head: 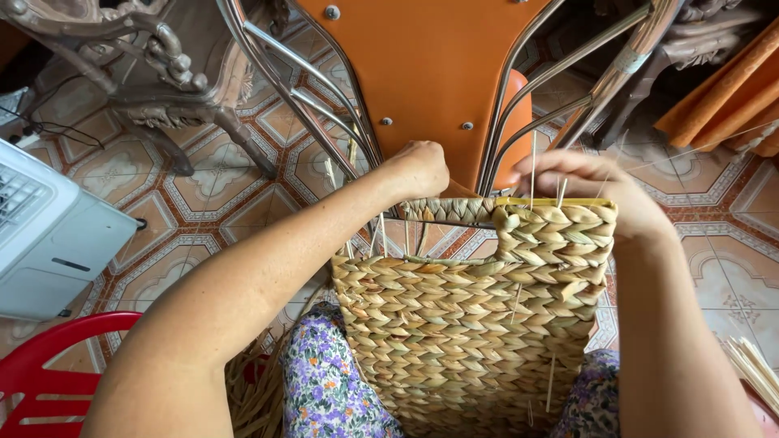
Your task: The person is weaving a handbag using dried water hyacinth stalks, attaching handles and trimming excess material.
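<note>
A half-woven basket [462, 316] of braided straw-coloured fibre rests on my lap, its side facing up. My left hand [418, 169] is closed on the woven strand at the upper left rim, beside bare upright spokes. At the upper right rim my right hand [596, 191] grips the thicker braided edge, fingers curled over it by a thin yellow strip [552, 201]. Thin pale sticks [533, 166] poke up between the fingers of my right hand.
An orange chair [430, 65] with chrome legs stands upside-down just beyond the basket. A carved wooden furniture leg [162, 73] is at the far left, a white appliance [49, 235] left, a red plastic chair [49, 373] bottom left. Loose sticks [755, 369] lie at the right on patterned tiles.
</note>
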